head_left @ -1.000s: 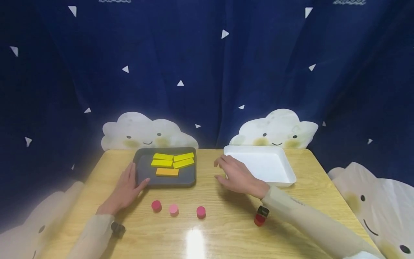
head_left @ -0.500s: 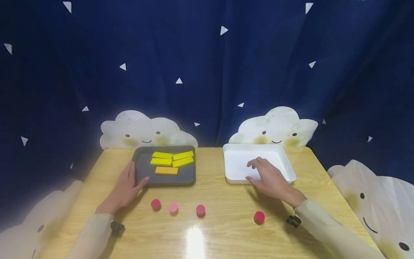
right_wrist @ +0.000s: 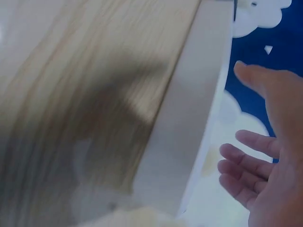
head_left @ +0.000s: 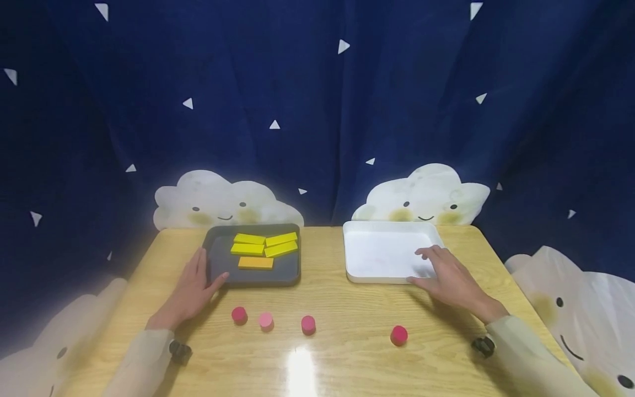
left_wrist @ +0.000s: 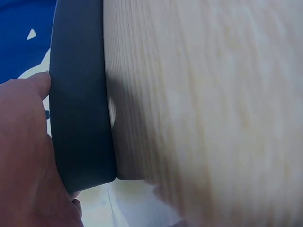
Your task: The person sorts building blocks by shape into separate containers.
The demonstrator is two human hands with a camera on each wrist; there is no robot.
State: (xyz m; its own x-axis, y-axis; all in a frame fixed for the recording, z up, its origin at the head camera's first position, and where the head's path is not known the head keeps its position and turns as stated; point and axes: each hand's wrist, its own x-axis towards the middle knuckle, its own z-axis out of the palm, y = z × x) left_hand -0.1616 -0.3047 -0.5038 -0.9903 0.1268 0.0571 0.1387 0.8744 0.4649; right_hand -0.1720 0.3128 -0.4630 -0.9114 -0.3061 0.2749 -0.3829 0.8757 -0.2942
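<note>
My left hand [head_left: 190, 289] rests at the front left corner of a dark grey tray [head_left: 263, 281]. Its fingers lie straight along the left side, and the thumb reaches over the front rim. Inside that tray are several yellow blocks [head_left: 247, 250] and an orange block [head_left: 256, 263]. At the front right corner of a white tray [head_left: 377, 279], my right hand [head_left: 456, 284] hovers with nothing in it. The right wrist view shows its thumb and fingers spread apart beyond the white wall [right_wrist: 189, 109]; I cannot tell whether they touch the tray.
On the wooden table [head_left: 347, 358], in front of the trays, stand a dark pink cylinder [head_left: 239, 315], a light pink one [head_left: 265, 321], another dark pink one [head_left: 308, 325] and a red one [head_left: 399, 335]. A navy curtain [head_left: 317, 110] hangs behind the table.
My right hand has travelled right, from the gap between the trays across the white tray to its front right corner. The left hand, the blocks and the cylinders stay in place.
</note>
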